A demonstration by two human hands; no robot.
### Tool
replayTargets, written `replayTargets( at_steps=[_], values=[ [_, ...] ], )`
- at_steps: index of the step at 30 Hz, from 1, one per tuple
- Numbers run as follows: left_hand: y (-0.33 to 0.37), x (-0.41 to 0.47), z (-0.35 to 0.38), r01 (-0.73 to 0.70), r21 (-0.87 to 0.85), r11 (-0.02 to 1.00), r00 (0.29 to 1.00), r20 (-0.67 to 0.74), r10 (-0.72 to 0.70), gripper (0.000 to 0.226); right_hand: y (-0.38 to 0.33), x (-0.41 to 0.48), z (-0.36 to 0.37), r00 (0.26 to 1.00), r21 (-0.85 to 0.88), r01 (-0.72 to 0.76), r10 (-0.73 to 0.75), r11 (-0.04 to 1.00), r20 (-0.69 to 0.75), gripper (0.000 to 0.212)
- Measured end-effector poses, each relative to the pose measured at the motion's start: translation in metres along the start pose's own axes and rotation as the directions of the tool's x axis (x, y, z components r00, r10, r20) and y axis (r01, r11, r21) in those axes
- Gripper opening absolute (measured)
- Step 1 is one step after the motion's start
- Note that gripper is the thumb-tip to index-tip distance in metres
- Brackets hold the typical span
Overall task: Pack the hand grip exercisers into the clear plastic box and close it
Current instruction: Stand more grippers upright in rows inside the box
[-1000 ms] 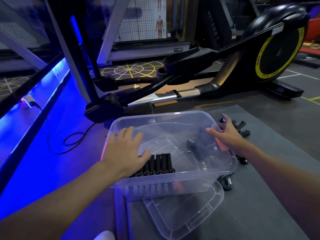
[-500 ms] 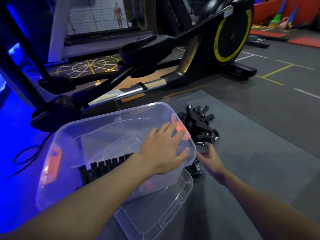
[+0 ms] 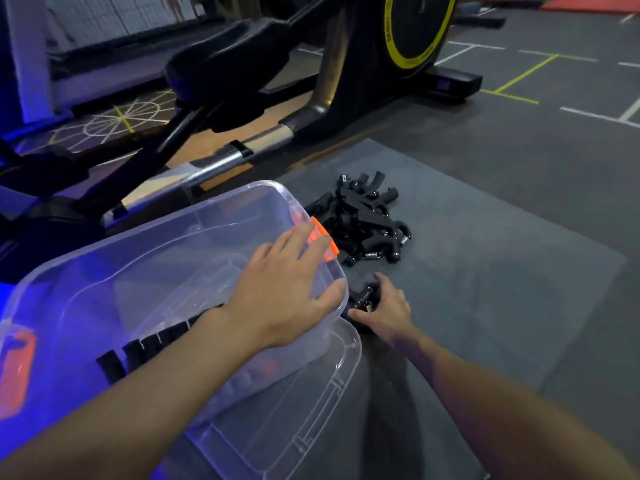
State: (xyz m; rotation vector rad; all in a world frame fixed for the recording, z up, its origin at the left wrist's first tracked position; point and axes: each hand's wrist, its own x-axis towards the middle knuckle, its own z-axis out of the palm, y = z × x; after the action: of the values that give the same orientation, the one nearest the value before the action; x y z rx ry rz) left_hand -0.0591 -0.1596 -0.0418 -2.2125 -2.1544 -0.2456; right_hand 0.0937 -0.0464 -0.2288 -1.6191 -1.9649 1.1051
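Down on the floor point(image 3: 561, 147), the left hand point(image 3: 287, 292) lies flat on the box point(image 3: 104, 271) rim, the right hand point(image 3: 389, 315) curls round one gripper point(image 3: 364, 298) just right of it on the mat point(image 3: 485, 271), and the pile point(image 3: 363, 223) lies farther off.

The left hand point(image 3: 284, 292) lay flat, fingers straight, on the end rim of the clear plastic box point(image 3: 145, 258). Just right of it, the right hand point(image 3: 388, 313) curled thumb and fingers round one hand grip exerciser point(image 3: 364, 299) on the mat point(image 3: 485, 289). Beyond that hand lay a pile of exercisers point(image 3: 363, 220).
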Motion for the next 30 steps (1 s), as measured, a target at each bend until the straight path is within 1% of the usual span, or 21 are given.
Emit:
replayTargets(
  at_steps=[4, 5, 6, 8, 10, 12, 14, 16, 18, 20, 22, 24, 26, 30],
  values=[
    [0.001, 0.000, -0.001, -0.001, 0.004, 1.000, 1.000, -0.003, 0.001, 0.066, 0.001, 0.004, 0.000, 1.000, 0.027, -0.018, 0.018, 0.999, -0.021, 0.103],
    [0.001, -0.001, -0.001, -0.002, 0.009, 1.000, 1.000, 0.000, 0.002, 0.066, 0.003, 0.005, 0.000, 1.000, 0.038, -0.025, 0.026, 0.999, -0.018, 0.099],
    [0.001, -0.001, -0.001, -0.001, 0.014, 1.000, 1.000, 0.004, 0.001, 0.067, 0.003, 0.006, -0.002, 1.000, 0.015, -0.027, 0.027, 1.000, -0.008, 0.091],
    [0.002, -0.001, -0.002, 0.003, 0.019, 1.000, 1.000, 0.008, -0.003, 0.067, 0.005, 0.006, -0.004, 1.000, -0.084, -0.002, 0.004, 0.996, 0.026, 0.078],
    [0.002, -0.002, -0.003, 0.005, 0.024, 1.000, 1.000, 0.011, -0.006, 0.066, 0.005, 0.007, -0.006, 0.998, -0.117, 0.007, 0.000, 0.993, 0.056, 0.078],
    [0.003, -0.003, -0.003, 0.000, 0.027, 1.000, 1.000, 0.014, 0.000, 0.064, 0.002, 0.009, -0.007, 0.998, -0.097, -0.008, 0.015, 0.995, 0.068, 0.076],
    [0.003, -0.005, -0.004, -0.007, 0.031, 1.000, 1.000, 0.011, 0.007, 0.063, 0.000, 0.013, -0.008, 0.997, -0.038, -0.050, 0.053, 0.998, 0.064, 0.067],
    [0.003, -0.007, -0.005, -0.009, 0.035, 0.999, 1.000, 0.005, 0.009, 0.065, 0.000, 0.017, -0.008, 0.993, 0.098, -0.108, 0.102, 0.989, 0.067, 0.060],
    [0.003, -0.007, -0.004, -0.005, 0.044, 0.999, 1.000, 0.015, 0.004, 0.068, 0.000, 0.018, -0.011, 0.987, 0.246, -0.150, 0.132, 0.957, 0.089, 0.059],
    [0.002, -0.007, -0.004, -0.001, 0.041, 0.999, 1.000, 0.027, 0.000, 0.071, 0.000, 0.019, -0.014, 0.988, 0.336, -0.140, 0.109, 0.931, 0.107, 0.062],
    [0.002, -0.007, -0.003, -0.002, 0.034, 0.999, 0.999, 0.033, 0.001, 0.072, 0.000, 0.020, -0.015, 0.988, 0.368, -0.125, 0.083, 0.922, 0.127, 0.070],
    [0.002, -0.007, -0.003, -0.004, 0.030, 1.000, 0.999, 0.037, 0.003, 0.070, 0.002, 0.024, -0.015, 0.989, 0.342, -0.111, 0.071, 0.933, 0.127, 0.070],
    [0.002, -0.006, -0.002, -0.006, 0.027, 1.000, 0.999, 0.035, 0.005, 0.069, 0.004, 0.027, -0.016, 0.988, 0.337, -0.111, 0.068, 0.935, 0.137, 0.064],
    [0.001, -0.006, -0.001, -0.006, 0.021, 1.000, 1.000, 0.031, 0.005, 0.066, 0.001, 0.027, -0.019, 0.980, 0.416, -0.167, 0.104, 0.894, 0.171, 0.051]
  ],
)
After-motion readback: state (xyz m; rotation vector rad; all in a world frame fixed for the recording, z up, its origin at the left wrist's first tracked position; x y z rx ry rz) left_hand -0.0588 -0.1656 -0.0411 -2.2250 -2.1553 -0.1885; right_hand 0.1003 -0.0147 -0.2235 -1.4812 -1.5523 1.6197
